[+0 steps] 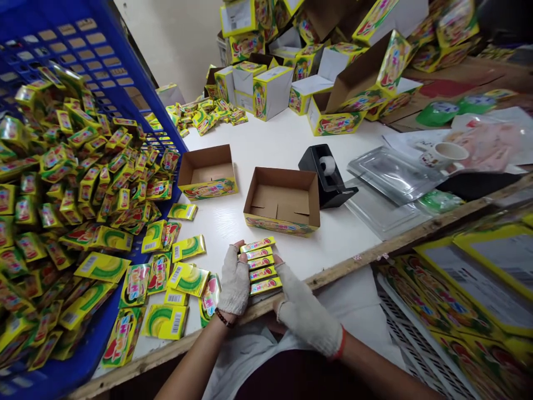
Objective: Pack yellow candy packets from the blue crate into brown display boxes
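Near the table's front edge I grip a row of several small yellow candy boxes (261,262), standing side by side with their narrow printed edges up. My left hand (234,280), in a fingerless white glove, presses on the row's left end. On the right end lies my right hand (302,303), gloved the same way, its thumb at the boxes. Just beyond the row sits an open cardboard display box (283,225) with only its brown bottom showing inside. A second open display box (210,190) stands farther back to the left. Loose candy boxes (164,321) lie flat left of my left hand.
At left a blue plastic crate (144,72) is heaped with candy boxes. A black tape dispenser (327,178) stands beside the nearer display box, with clear plastic trays (395,172) and a cup (445,155) farther right. Display cartons (272,91) pile up at the back.
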{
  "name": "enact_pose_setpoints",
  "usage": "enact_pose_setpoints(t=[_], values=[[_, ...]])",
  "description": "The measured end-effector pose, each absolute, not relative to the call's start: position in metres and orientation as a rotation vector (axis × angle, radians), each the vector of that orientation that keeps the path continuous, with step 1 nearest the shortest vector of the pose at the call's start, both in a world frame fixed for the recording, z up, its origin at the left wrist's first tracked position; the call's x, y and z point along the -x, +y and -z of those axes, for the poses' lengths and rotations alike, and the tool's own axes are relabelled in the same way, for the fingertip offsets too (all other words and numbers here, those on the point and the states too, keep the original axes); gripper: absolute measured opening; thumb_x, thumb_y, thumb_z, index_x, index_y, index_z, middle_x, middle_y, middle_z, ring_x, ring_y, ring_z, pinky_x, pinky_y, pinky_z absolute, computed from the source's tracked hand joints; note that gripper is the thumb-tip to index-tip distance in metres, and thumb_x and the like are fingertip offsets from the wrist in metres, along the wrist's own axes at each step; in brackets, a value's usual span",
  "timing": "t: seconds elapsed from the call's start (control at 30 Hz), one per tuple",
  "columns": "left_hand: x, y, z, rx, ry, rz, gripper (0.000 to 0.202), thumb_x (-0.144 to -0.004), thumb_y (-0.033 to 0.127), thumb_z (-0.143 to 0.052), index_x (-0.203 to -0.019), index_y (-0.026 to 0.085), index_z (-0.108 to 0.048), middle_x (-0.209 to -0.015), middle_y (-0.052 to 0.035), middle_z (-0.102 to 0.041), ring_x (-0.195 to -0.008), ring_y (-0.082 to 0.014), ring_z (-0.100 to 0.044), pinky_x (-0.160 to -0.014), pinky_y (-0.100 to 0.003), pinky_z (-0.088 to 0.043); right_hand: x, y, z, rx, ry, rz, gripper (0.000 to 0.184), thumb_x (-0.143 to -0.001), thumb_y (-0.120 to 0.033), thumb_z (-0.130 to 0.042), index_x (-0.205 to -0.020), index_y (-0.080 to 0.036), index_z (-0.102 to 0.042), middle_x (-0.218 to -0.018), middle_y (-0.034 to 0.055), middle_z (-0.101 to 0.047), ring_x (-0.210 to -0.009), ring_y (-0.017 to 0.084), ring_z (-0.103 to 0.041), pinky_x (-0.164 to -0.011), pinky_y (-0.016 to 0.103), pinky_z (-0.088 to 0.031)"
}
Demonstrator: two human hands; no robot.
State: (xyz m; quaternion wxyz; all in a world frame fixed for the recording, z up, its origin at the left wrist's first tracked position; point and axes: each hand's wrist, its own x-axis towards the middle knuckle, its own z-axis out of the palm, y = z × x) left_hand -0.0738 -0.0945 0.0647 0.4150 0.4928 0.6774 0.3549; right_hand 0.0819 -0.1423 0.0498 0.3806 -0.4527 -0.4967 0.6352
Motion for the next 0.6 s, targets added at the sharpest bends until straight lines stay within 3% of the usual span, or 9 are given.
enact_pose_setpoints(t=[0.1,0.27,0.47,0.6], values=[[0.074,-0.094,-0.066,-1.259,1.694,-0.911,0.037,-0.094,0.033,-0.040,-0.123,0.017,-0.055,-0.115,-0.0114,-0.066,-0.103,-0.0248,-0.064,-0.092,-0.041,-0.051,-0.090,-0.129,-0.046,1.072,-1.213,-1.666,0.107,-0.066,-0.012,-0.056,-0.159,-0.028,-0.007,-0.162,0.0110,-0.031,-0.150,0.026,-0.028,-0.121,0.050,-0.025],[0.075,-0.093,-0.066,-1.224,1.639,-0.954,0.036,-0.093,0.037,-0.042,-0.122,0.019,-0.054,-0.111,-0.0092,-0.066,-0.099,-0.0236,-0.065,-0.087,-0.038,-0.052,-0.114,-0.090,-0.027,1.172,-1.358,-1.455,0.105,-0.075,-0.033,-0.067,-0.159,-0.022,-0.005,-0.166,0.0158,-0.016,-0.153,0.026,-0.016,-0.124,0.048,-0.012],[0.077,-0.099,-0.063,-1.195,1.643,-1.004,0.032,-0.094,0.045,-0.041,-0.111,0.020,-0.053,-0.101,-0.0061,-0.063,-0.090,-0.0217,-0.063,-0.080,-0.036,-0.052,-0.119,-0.083,-0.038,1.114,-1.894,-1.546,0.125,-0.068,-0.043,-0.078,-0.161,-0.018,0.002,-0.162,0.0178,-0.026,-0.147,0.034,-0.033,-0.121,0.052,-0.022],[0.077,-0.103,-0.063,-1.200,1.654,-0.985,0.029,-0.095,0.043,-0.040,-0.109,0.021,-0.052,-0.098,-0.0048,-0.062,-0.089,-0.0207,-0.062,-0.081,-0.034,-0.050,-0.128,-0.081,-0.048,1.138,-2.001,-1.523,0.101,-0.081,-0.054,-0.065,-0.160,-0.016,-0.015,-0.160,0.0177,-0.032,-0.145,0.035,-0.035,-0.119,0.053,-0.028]])
